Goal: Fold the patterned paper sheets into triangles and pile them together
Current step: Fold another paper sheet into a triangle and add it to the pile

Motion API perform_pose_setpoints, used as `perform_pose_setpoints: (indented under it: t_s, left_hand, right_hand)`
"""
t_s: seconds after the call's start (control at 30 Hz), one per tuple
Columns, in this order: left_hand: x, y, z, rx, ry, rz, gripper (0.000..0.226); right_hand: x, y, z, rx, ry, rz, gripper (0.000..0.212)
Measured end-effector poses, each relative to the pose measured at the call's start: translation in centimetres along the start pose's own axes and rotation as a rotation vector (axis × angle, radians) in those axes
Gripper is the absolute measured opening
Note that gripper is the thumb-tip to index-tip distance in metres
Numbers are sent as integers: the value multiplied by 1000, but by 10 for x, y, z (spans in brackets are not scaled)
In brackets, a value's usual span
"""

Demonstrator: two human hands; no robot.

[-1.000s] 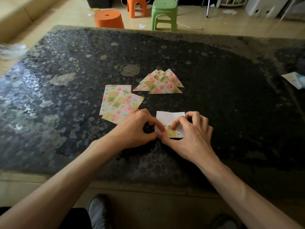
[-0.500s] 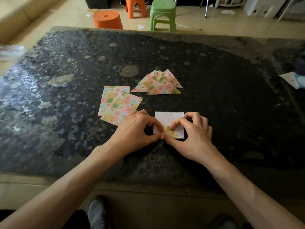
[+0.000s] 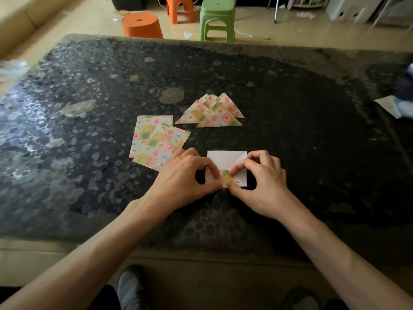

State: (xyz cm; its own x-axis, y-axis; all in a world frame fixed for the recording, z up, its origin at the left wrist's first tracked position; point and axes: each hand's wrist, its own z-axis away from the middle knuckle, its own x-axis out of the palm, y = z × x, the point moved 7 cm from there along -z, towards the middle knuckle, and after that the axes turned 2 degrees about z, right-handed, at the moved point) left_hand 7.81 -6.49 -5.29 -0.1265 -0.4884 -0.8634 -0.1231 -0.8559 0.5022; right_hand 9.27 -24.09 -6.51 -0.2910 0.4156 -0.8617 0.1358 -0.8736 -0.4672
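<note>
A square paper sheet (image 3: 225, 159) lies white side up on the dark table (image 3: 290, 130), its near corners turned up to show the patterned side. My left hand (image 3: 185, 177) pinches the sheet's near left part between thumb and forefinger. My right hand (image 3: 261, 182) pinches its near right part. A pile of folded patterned triangles (image 3: 212, 113) lies just beyond. Two flat patterned sheets (image 3: 156, 139) overlap to the left of my left hand.
White and blue paper (image 3: 395, 106) lies at the table's right edge. Beyond the far edge stand an orange tub (image 3: 142, 25), an orange stool (image 3: 180, 7) and a green stool (image 3: 216, 17). My shoes (image 3: 129, 287) show below the near edge.
Both hands stay on the sheet's near edge; the fingers have shifted slightly and the patterned folded part shows a little more.
</note>
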Motion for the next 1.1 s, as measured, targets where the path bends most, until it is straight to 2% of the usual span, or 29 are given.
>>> perform_pose_setpoints:
  t_s: [0.33,0.53,0.9,1.1]
  left_hand:
    - [3,0,0,-38,29,-18,30]
    - [6,2,5,-98,109,-36,36]
    - [8,0,1,-122,59,-18,35]
    - [7,-1,0,-135,28,-3,34]
  right_hand:
    - [-8,-1,2,23,-75,-21,21]
    - [-11,3,3,24,-114,-84,21]
    - [-15,5,-1,19,-188,-118,33]
    - [-16,10,-4,21,-217,-173,47]
